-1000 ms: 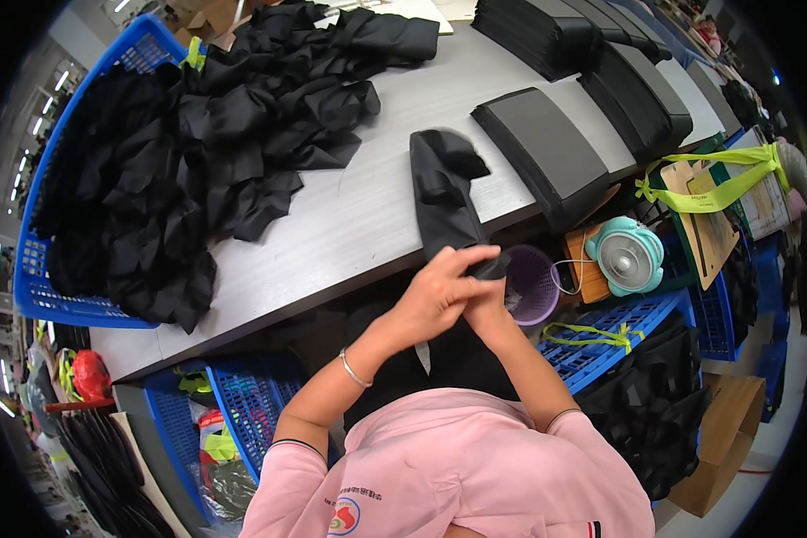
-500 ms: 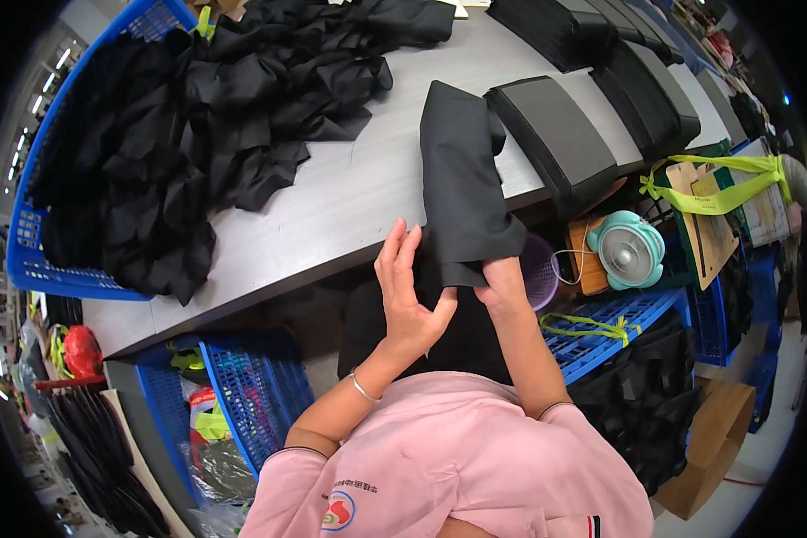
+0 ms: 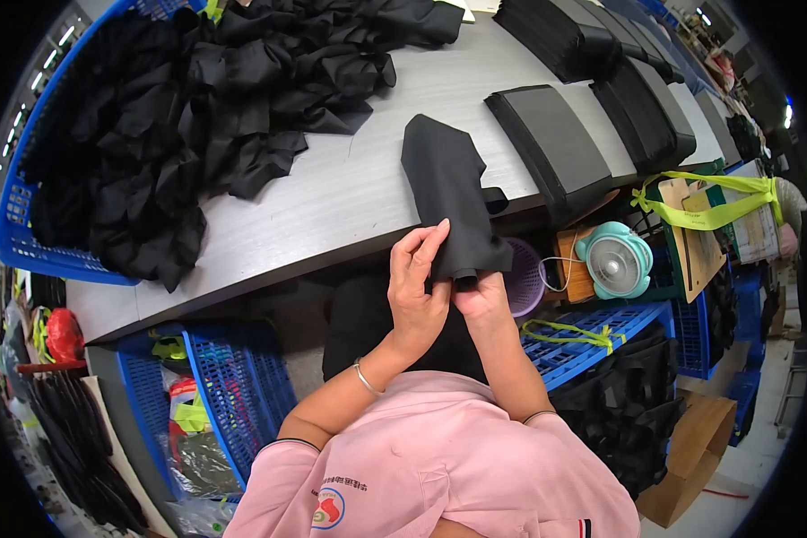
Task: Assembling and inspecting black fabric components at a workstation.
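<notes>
Cloth (image 3: 446, 175), black and folded into a long piece, lies between you and the worktop (image 3: 350, 193): its near end is at your hands, past the front edge, and its far end reaches over the top. Your left hand (image 3: 417, 291) has its fingers along the left edge, thumb by the near corner; your right hand (image 3: 484, 298) is at the near end, fingers hidden beneath. Whether either grip is clamped or only supporting, you cannot tell from here.

Expect it to be light and limp, perhaps a little slick, hard to break but easy to crease. It likely won't hold itself straight, so take both sides of the near end, with flat fingers spread along the edge. Mind the small dark loop (image 3: 493, 199) poking out on the right; it could snag.
</notes>
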The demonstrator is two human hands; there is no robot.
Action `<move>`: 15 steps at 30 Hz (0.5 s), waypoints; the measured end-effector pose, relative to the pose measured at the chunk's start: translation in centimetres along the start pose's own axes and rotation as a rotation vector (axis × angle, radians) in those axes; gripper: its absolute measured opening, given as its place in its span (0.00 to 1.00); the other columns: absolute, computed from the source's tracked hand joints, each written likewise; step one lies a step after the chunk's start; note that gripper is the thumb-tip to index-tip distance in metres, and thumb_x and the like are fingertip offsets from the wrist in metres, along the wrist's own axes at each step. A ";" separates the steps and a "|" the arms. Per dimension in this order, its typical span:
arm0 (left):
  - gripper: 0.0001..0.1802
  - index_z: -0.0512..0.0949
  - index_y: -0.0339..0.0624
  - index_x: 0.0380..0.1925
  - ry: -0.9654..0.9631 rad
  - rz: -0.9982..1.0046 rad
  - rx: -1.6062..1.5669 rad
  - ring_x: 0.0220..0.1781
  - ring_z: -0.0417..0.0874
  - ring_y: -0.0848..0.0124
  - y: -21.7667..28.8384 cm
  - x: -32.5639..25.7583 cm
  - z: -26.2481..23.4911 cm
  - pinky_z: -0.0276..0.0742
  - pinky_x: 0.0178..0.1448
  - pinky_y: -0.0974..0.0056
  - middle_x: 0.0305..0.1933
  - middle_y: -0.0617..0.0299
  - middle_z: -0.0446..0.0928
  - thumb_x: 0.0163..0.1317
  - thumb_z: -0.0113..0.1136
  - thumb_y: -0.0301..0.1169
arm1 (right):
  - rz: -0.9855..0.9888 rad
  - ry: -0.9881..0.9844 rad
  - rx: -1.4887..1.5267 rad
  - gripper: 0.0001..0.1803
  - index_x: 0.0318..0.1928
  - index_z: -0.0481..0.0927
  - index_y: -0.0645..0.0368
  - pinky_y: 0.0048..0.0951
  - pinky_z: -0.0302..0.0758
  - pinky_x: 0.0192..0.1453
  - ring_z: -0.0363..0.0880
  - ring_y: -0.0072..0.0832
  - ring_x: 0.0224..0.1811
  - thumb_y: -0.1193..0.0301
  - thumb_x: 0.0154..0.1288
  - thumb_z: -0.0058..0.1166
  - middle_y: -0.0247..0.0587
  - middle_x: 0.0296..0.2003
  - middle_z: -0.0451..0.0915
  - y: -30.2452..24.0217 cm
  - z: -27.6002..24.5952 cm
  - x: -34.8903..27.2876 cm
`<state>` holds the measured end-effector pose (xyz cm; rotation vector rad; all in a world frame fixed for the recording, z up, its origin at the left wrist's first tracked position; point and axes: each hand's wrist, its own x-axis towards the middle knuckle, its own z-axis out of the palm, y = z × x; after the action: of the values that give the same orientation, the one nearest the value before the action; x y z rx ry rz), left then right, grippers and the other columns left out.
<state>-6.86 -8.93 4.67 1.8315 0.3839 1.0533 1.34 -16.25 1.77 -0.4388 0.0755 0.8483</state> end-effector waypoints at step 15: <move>0.46 0.74 0.46 0.67 -0.025 0.068 0.048 0.52 0.75 0.59 -1.8 -1.5 0.6 0.76 0.52 0.62 0.57 0.53 0.72 0.42 0.55 0.05 | -0.037 0.092 0.004 0.20 0.61 0.75 0.58 0.34 0.78 0.64 0.79 0.31 0.57 0.67 0.71 0.55 0.40 0.57 0.79 1.4 -1.5 1.3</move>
<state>-6.88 -9.36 2.26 1.9101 0.3361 1.0751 1.30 -15.14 -0.37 -0.4740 0.1539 0.7917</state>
